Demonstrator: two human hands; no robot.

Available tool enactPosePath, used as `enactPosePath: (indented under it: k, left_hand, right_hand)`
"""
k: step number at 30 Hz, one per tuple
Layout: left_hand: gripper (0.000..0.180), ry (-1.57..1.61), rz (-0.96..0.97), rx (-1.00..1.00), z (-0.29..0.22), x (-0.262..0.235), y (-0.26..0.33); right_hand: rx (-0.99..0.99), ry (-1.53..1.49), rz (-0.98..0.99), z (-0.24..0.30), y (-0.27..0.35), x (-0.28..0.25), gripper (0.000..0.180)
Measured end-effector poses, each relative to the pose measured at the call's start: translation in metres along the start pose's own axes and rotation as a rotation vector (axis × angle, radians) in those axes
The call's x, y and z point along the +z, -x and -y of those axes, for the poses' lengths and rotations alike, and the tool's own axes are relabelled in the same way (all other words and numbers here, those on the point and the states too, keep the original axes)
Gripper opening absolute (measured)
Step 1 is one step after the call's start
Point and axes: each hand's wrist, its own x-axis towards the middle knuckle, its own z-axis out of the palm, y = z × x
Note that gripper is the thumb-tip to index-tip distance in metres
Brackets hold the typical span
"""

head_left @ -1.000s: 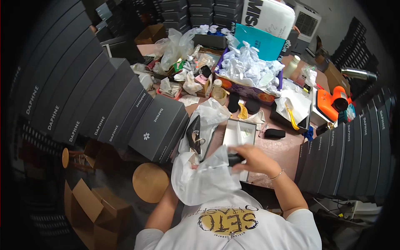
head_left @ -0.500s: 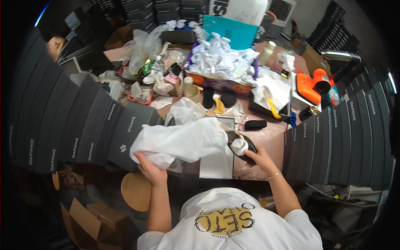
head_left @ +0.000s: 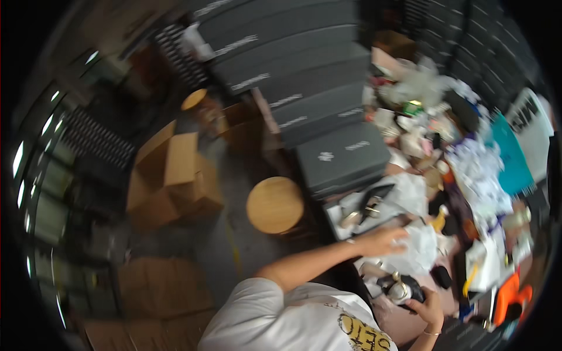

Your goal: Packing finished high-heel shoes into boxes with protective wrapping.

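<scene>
My right hand [head_left: 430, 309] is closed on a black shoe [head_left: 417, 288] with a white wad of stuffing [head_left: 399, 292] in its opening. My left hand [head_left: 383, 241] reaches across the table edge, slightly blurred, its fingers stretched out beside a thin white plastic bag [head_left: 420, 248]; whether they touch it I cannot tell. Beyond that hand, another black shoe [head_left: 377, 198] with a metal buckle lies on white paper [head_left: 407, 196] by a closed dark grey shoe box [head_left: 342, 157].
Tall stacks of grey shoe boxes [head_left: 287, 58] rise beyond the table's left end. A round wooden stool [head_left: 274, 205] and open cardboard cartons [head_left: 181, 167] stand on the floor at left. Crumpled white paper [head_left: 477, 169], a teal panel [head_left: 510, 155] and an orange tool [head_left: 508, 301] are at right.
The view has swung left, bringing the floor and cartons in. My left hand has let go of the white plastic bag, which lies on the table; my right hand keeps the shoe.
</scene>
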Motion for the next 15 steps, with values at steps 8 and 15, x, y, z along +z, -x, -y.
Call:
enactPosePath:
  k: [8, 15]
  left_hand:
    - [0.063, 0.277, 0.219, -0.261, 0.016, 0.010, 0.115]
    - [0.048, 1.002, -0.374, -0.458, 0.044, 0.006, 0.174]
  right_hand:
    - [-0.321, 0.580, 0.444, 0.096, -0.092, 0.055, 0.043]
    - [-1.071, 0.793, -0.221, 0.156, -0.126, 0.133, 0.032]
